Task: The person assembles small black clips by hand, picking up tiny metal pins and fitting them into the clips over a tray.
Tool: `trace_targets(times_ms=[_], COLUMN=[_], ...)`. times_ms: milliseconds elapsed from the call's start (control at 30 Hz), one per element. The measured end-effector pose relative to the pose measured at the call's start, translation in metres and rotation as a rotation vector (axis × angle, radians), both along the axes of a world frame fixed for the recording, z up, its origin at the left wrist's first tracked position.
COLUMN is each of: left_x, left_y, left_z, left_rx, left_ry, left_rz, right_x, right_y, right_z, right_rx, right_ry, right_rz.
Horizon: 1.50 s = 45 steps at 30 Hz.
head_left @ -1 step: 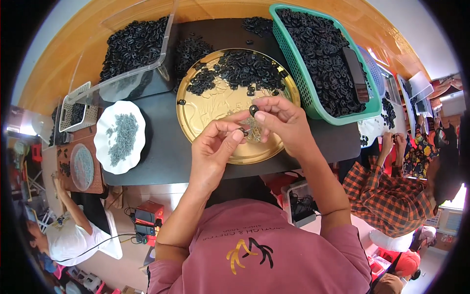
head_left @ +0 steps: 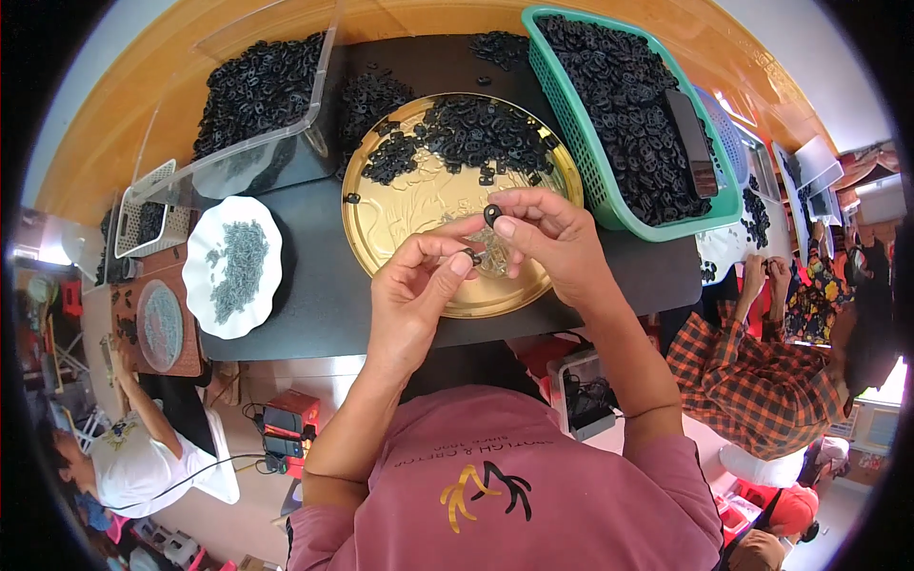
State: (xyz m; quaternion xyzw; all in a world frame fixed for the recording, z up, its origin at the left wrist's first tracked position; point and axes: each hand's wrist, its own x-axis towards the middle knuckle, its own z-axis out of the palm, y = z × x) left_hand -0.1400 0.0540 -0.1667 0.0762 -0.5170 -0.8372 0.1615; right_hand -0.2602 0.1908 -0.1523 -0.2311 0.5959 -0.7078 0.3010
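Both my hands are raised over a round golden tray (head_left: 409,214) on a dark table. My right hand (head_left: 557,243) pinches a small black ring-shaped part (head_left: 492,213) between thumb and fingertips. My left hand (head_left: 414,295) pinches another small dark part (head_left: 471,255) at its fingertips, close below the right hand's part. A heap of the same black parts (head_left: 476,133) lies at the far side of the tray. A small pile of pale metal pieces (head_left: 493,262) lies on the tray beneath my fingers, partly hidden.
A green basket (head_left: 666,231) full of black parts, with a dark flat device (head_left: 690,143) on top, stands right of the tray. At the far left stands a clear bin (head_left: 238,167) of black parts, with a white plate (head_left: 205,305) of grey metal pieces nearer. Other people sit left and right.
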Motion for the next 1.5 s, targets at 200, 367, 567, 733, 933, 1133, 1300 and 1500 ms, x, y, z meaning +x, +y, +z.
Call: trace_targets(times_ms=[200,367,567,733,933,1133,1300,1500], left_x=[0.003,0.003,0.007,0.007,0.008,0.005,0.005,0.005], left_y=[0.004,0.006,0.011,0.010,0.004,0.006,0.006,0.005], left_z=[0.001,0.004,0.006,0.005,-0.002,-0.001,0.001,-0.003], left_rx=[0.049,0.087,0.031,0.014,0.092,0.153,0.179,0.199], left_ry=[-0.045,-0.089,-0.068,-0.081,-0.180,-0.142,-0.145,-0.149], left_rz=[0.018,0.031,0.039,0.038,0.037,0.035,0.027,0.020], right_x=[0.017,0.022,0.020,0.018,0.025,0.031,0.032,0.032], right_y=[0.002,0.001,0.003,0.005,0.007,0.005,0.005,0.005], right_z=[0.000,-0.004,-0.004,-0.004,0.006,0.009,0.006,0.005], right_rx=[0.049,0.086,0.078,0.078,0.062,0.029,0.028,0.039], right_ry=[0.134,0.306,0.092,0.013,-0.012,0.028,0.059,0.084], right_rz=[-0.088,-0.153,-0.123,-0.102,-0.040,-0.046,-0.015,-0.020])
